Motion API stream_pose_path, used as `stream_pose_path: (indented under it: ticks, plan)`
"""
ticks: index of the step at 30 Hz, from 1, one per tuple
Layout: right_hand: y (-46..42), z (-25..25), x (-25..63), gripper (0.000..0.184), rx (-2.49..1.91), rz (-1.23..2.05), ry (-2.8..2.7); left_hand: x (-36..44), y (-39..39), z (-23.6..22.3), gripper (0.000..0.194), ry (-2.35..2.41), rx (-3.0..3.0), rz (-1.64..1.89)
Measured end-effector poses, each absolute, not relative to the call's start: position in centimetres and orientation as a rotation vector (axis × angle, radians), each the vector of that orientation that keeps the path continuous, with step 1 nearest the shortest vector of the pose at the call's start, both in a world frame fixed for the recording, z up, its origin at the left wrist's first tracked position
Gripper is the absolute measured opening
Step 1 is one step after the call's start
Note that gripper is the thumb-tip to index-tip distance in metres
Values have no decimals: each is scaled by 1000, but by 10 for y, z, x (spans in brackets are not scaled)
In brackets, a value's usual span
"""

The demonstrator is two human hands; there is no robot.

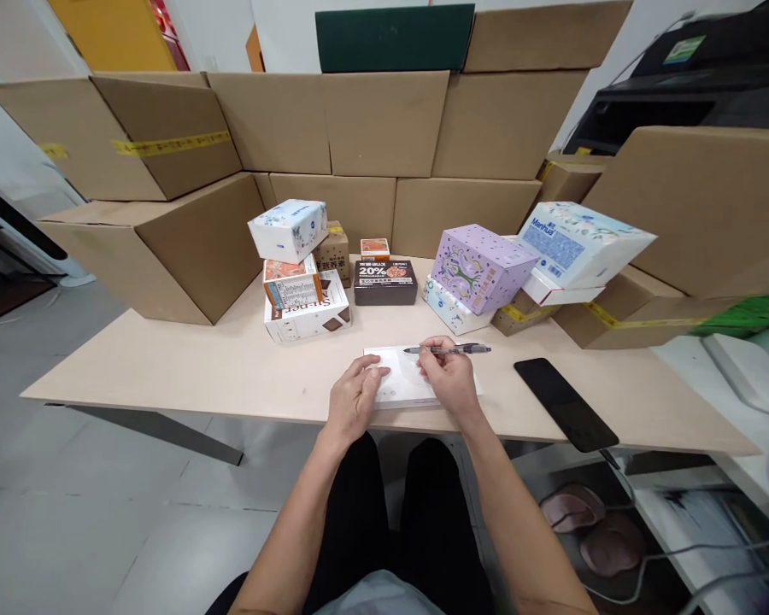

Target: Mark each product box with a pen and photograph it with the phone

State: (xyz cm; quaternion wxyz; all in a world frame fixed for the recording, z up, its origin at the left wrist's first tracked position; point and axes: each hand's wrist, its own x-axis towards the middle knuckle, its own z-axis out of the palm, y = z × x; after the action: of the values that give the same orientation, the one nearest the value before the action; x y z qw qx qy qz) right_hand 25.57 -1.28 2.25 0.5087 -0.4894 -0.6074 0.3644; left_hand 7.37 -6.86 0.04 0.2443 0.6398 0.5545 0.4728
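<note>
A flat white pad or thin box [401, 389], I cannot tell which, lies at the table's front edge. My left hand [354, 397] rests over its left side, thumb and forefinger stretched out on the top face and slightly apart. Between the fingertips of my right hand [449, 376] is a dark pen [472, 348]. It is held nearly level just above the white surface, pointing left. Faint marks show on that surface, too small to read. A black phone [565, 403] lies to the right of my right hand.
Behind the pad stands a dark box [385, 284] marked 20%. Left of it, small boxes are stacked with a tissue pack [288, 231] on top. A purple box [484, 269] and another tissue pack [580, 243] are piled at right. Large cardboard boxes [384, 124] wall the back and sides.
</note>
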Motion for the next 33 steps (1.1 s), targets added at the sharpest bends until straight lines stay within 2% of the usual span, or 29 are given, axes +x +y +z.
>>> stream_pose_path:
  ticks: [8, 21, 27, 33]
  plan:
    - [-18, 30, 252, 24, -1271, 770, -1600, 75, -67, 0, 51, 1538, 1753, 1255]
    - [-17, 31, 253, 23, -1278, 777, -1632, 74, -67, -2, 50, 1544, 1785, 1247]
    - [-19, 25, 252, 24, -1203, 814, -1471, 76, -69, 0, 33, 1588, 1955, 1189]
    - [-16, 27, 289, 35, -1189, 739, -1199, 79, -69, -5, 43, 1678, 2150, 1110]
